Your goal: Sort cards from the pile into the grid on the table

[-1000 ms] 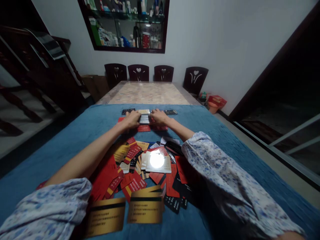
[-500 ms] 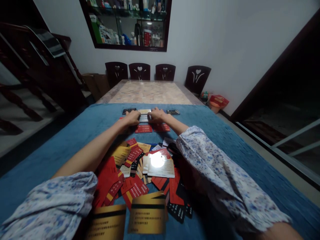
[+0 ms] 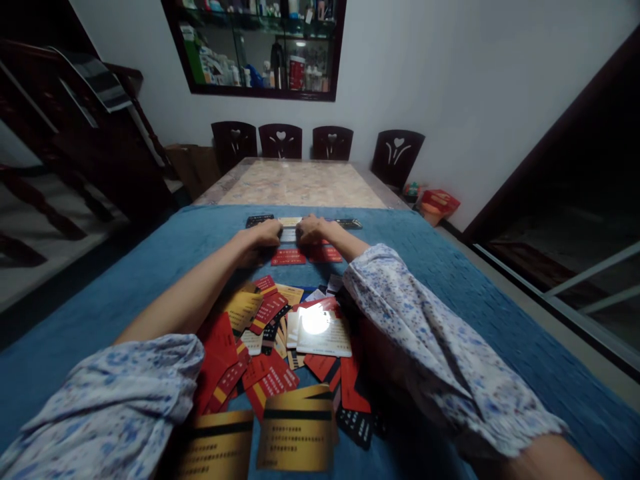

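At the far part of the blue cloth, my left hand (image 3: 265, 234) and my right hand (image 3: 314, 229) flank a pale silvery card (image 3: 289, 235). Both hands have curled fingers at its left and right edges, and the card lies flat or nearly so. Just beyond it is a cream card (image 3: 290, 221). A black card (image 3: 260, 219) lies past my left hand, another dark card (image 3: 350, 223) past my right. Nearer than the hands are two red cards, a left one (image 3: 289, 257) and a right one (image 3: 325, 254). My fingertips are partly hidden.
Between my forearms spreads a loose heap of cards, with red cards (image 3: 270, 373), gold cards (image 3: 296, 433) and a glaring white card (image 3: 324, 337). The blue cloth (image 3: 425, 300) covers the near table; bare tabletop (image 3: 305, 183) lies beyond, with chairs (image 3: 280, 141) behind.
Both hands stay at the silvery card with hardly any movement. My right hand and forearm have shifted slightly, now covering more of the dark card at the right. The camera view has moved a little.
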{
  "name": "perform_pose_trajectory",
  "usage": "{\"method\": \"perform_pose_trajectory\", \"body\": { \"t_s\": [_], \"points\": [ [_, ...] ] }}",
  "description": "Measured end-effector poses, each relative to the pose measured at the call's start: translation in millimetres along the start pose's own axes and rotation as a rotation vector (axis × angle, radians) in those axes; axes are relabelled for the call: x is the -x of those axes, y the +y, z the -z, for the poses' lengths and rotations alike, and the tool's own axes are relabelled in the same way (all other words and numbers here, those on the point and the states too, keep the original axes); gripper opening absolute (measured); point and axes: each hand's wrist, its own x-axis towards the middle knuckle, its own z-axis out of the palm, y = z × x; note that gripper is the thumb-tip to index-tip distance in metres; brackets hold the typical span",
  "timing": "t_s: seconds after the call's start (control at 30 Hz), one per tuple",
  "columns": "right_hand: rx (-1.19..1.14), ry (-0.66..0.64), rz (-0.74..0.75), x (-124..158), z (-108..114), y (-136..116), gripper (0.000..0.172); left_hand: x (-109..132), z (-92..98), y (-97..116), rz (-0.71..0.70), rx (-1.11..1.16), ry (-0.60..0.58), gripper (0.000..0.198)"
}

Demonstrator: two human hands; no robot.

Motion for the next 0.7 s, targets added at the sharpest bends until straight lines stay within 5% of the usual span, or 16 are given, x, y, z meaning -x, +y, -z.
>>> {"method": "perform_pose_trajectory", "body": {
  "t_s": [0.33, 0.7],
  "points": [
    [0.002, 0.004, -0.008, -5.9, -3.2, -2.4, 0.047, 8.4, 5.3, 15.1, 0.004, -0.126, -0.066, 0.056],
    [0.08, 0.018, 0.027, -1.6, -1.3, 0.7, 0.043, 18.9, 5.2, 18.5, 0.017, -0.15, -0.028, 0.049]
  ]
}}
